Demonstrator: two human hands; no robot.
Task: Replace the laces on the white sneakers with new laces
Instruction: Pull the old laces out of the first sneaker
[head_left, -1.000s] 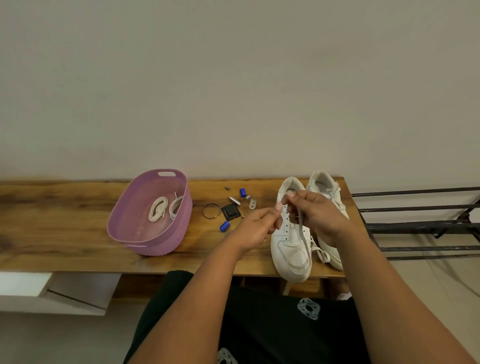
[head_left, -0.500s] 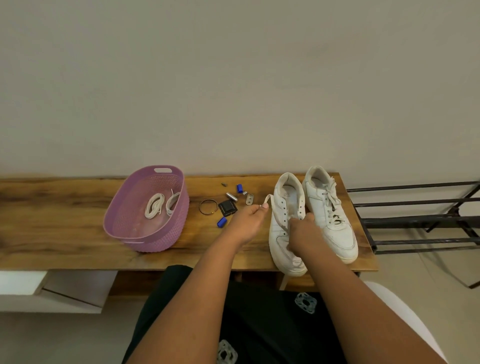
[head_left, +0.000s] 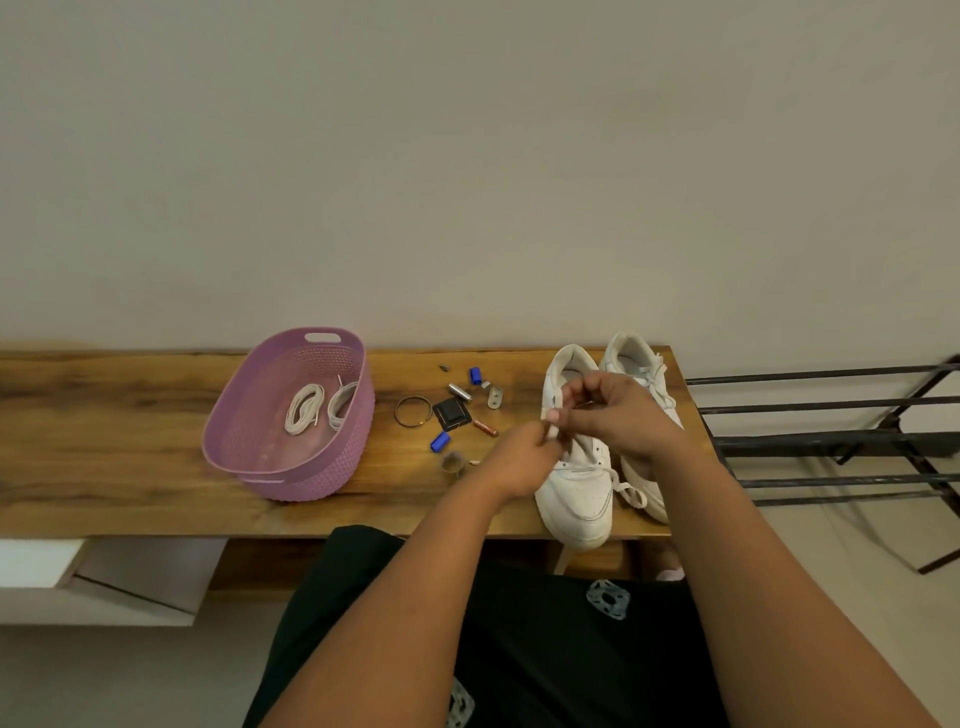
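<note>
Both forearms are extended from the lower edge of the view toward 1 o'clock, converging over the nearer white sneaker (head_left: 576, 483). The left hand (head_left: 519, 462) is held with its fingers curled, pinching the end of a white lace (head_left: 554, 429) at the shoe's left eyelet row. The right hand (head_left: 618, 415) is raised above the tongue, its fingers bent and closed on the same lace just beside the left fingertips; the exact grip is hidden by the knuckles. A loose loop of lace (head_left: 626, 488) lies to the right of this shoe's toe.

The second white sneaker (head_left: 636, 364), laced, stands touching the first at 3 o'clock from it, close to the right end of the wooden bench (head_left: 104, 452). The first shoe's toe projects over the bench's near edge. At 9 o'clock from the hands, small items are scattered: a ring (head_left: 413, 411), a black square piece (head_left: 451, 414), blue caps (head_left: 439, 441). Further at 9 o'clock, a purple basket (head_left: 332, 467) holds two coiled new laces (head_left: 302, 408). Bare bench top stretches left of the basket. A dark metal rack (head_left: 831, 441) is seen beyond the bench's right end.
</note>
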